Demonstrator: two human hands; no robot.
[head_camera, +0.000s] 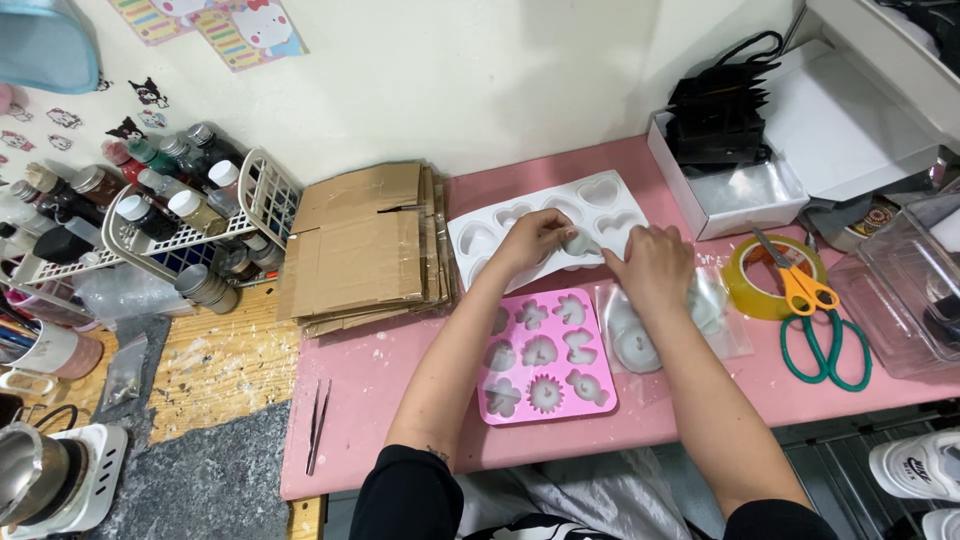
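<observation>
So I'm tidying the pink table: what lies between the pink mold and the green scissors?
In the head view, clear plastic bags holding white cast pieces lie between the pink mold and the green scissors, with the right hand over their upper edge.

Home craft corner: silicone moulds (545, 355), dye bottles (150, 190).

One view only — a camera worn on the person's head, looking steeply down and forward over the pink counter (400, 370) toward the white wall behind it. It sits close, at arm's reach — both forearms enter from the bottom edge, hands near frame centre.
</observation>
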